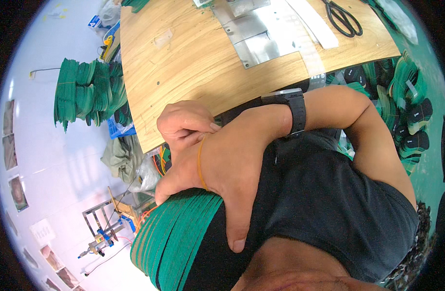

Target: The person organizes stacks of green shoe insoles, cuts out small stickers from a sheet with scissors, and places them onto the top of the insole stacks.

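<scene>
My right hand [227,150], with a dark watch [298,112] on its wrist, reaches across my body with its back up and thumb toward me. Its fingers close over the upper end of a thick stack of thin green sheets [186,228], which leans against my black shirt. A yellow rubber band [200,167] runs over the back of this hand. Just beyond it, my left hand [185,119] is curled, fingertips at the band's upper end. Whatever it grips is hidden, as is the stack's far end.
A wooden table [183,53] lies ahead, bearing metal plates [266,43], a white strip [312,22] and black-handled scissors [343,18]. More green stacks stand left [89,92] and on the right-hand floor [404,82]. A blue clamp-like machine [103,237] is at lower left.
</scene>
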Tool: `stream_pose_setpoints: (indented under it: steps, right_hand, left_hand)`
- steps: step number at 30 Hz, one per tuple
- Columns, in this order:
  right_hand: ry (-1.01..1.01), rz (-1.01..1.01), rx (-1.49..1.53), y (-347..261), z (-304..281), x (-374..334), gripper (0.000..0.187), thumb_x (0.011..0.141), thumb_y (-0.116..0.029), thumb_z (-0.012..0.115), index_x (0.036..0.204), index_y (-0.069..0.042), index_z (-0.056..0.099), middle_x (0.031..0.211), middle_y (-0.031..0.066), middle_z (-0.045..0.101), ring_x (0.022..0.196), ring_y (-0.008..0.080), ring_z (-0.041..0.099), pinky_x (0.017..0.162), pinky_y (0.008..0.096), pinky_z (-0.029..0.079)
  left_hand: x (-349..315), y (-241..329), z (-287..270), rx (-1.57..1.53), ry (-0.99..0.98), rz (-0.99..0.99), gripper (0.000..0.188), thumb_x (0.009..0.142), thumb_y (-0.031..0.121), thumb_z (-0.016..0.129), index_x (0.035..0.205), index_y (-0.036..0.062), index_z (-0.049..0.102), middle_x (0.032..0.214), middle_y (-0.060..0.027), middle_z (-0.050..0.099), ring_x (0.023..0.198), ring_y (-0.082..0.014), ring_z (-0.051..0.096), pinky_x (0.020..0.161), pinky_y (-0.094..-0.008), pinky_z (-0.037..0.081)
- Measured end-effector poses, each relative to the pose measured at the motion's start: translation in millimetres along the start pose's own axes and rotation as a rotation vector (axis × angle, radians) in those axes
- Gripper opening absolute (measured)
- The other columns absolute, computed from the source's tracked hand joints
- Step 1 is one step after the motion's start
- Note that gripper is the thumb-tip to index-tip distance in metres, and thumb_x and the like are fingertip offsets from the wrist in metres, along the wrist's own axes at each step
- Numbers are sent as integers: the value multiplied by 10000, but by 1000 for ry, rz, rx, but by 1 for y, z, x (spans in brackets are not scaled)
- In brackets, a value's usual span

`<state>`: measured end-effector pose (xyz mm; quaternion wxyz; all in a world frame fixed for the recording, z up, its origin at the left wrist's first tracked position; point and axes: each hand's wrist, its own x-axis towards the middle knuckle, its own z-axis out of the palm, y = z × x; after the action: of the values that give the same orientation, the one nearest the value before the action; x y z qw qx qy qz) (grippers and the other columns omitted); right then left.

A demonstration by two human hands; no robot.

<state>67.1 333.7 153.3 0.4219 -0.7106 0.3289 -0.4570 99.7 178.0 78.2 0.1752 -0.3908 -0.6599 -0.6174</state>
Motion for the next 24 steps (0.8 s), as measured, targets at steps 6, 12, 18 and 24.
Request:
stream_pose_setpoints:
  steps: [6,12,18,24]
  right_hand:
    - [53,-46,-135,-3,-4,-2,860,531,-522,833,1151,10,564,967,185,637,1008,310,584,856,331,429]
    - [193,-91,-183,9,-6,2,684,538,-422,842,1010,1,586,931,204,641,854,330,620,758,376,478]
    - [525,-163,-976,-36,-36,-43,768,527,-284,847,1154,-9,499,1050,186,560,986,372,534,866,422,439]
    - [691,124,-1128,-59,-48,-89,915,534,-252,864,1301,-21,420,1228,174,506,1169,330,492,1009,378,373]
  left_hand:
    - [-2,23,10,-107,210,-294,85,849,36,601,797,-27,577,658,-130,605,567,-227,604,529,-328,493]
    - [56,24,-6,153,936,-276,211,930,137,455,794,-15,509,700,-124,576,704,-283,627,662,-332,518]
    - [26,95,-99,-276,601,-41,259,911,132,464,658,96,424,525,28,340,429,-64,291,386,-225,249]
    - [34,77,-55,303,395,-300,91,843,49,611,865,-38,615,647,-2,530,512,-47,411,468,-194,306]
